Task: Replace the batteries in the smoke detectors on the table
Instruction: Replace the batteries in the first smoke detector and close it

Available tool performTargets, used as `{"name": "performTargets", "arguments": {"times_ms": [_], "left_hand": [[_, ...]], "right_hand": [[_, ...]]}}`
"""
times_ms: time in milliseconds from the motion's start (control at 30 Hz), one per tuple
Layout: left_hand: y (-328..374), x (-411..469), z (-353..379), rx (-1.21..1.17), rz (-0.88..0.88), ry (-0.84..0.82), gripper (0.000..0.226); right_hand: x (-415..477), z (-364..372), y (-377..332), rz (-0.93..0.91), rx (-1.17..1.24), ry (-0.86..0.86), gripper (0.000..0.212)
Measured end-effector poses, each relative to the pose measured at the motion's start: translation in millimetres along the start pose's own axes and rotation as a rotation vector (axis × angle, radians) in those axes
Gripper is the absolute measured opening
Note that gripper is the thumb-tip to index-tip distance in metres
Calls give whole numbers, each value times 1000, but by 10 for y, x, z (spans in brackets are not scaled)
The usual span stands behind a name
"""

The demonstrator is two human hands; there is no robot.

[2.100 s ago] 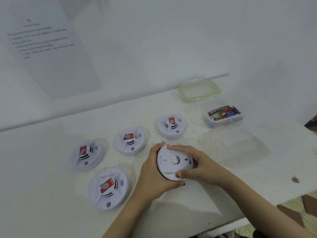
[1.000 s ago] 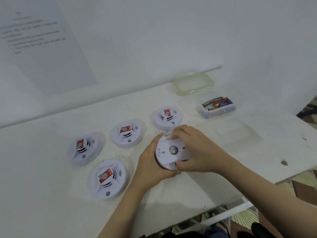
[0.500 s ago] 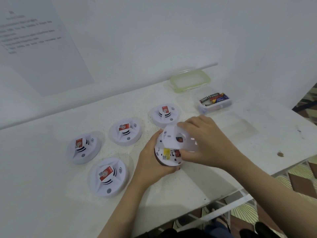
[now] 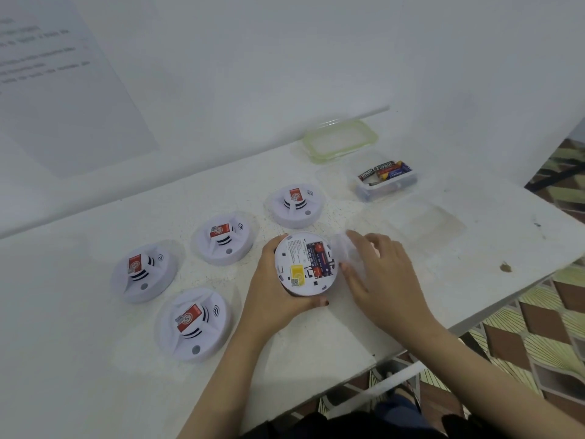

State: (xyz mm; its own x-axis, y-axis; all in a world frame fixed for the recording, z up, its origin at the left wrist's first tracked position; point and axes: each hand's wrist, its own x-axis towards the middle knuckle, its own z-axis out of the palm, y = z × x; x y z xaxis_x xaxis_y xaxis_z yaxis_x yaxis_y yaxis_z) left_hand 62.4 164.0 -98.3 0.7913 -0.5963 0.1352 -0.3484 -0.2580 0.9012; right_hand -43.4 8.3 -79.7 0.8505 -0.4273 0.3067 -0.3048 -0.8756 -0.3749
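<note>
The open smoke detector (image 4: 304, 264) sits upside down near the front of the white table (image 4: 459, 258), a bit right of the middle. Its round back faces up, and you can see two batteries (image 4: 318, 259) inside it next to a yellow sticker (image 4: 297, 270). The left hand (image 4: 269, 299) is wrapped around its left side and holds it, with the thumb under the front edge. Just to the right, the right hand (image 4: 380, 277) pinches the white back cover (image 4: 340, 248) between thumb and fingers; the cover looks blurry. Four more smoke detectors lie face up on the table, each with a red sticker: one (image 4: 296, 205) just behind the open one, one (image 4: 225, 238) to the left, one (image 4: 144, 270) further left, and one (image 4: 193, 324) near the front. Well behind, to the right, a clear box (image 4: 384, 188) holds spare batteries (image 4: 384, 171). A green-rimmed lid (image 4: 340, 139) lies behind the box by the wall. A sheet of paper (image 4: 63, 90) hangs on the wall at the left
</note>
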Motion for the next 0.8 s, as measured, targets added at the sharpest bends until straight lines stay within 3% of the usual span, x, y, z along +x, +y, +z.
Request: {"name": "performTargets", "arguments": {"times_ms": [267,500,800], "left_hand": [[8,-21,13,-42,7,-2,103],[39,-58,37,-67,46,64,101],[179,-38,89,-93,82,62,97]], "right_hand": [[157,-12,-71,-199,103,-115,44],[219,-61,-88,-90,513,-282,32],[357,-260,-77,-130,490,-263,23]]}}
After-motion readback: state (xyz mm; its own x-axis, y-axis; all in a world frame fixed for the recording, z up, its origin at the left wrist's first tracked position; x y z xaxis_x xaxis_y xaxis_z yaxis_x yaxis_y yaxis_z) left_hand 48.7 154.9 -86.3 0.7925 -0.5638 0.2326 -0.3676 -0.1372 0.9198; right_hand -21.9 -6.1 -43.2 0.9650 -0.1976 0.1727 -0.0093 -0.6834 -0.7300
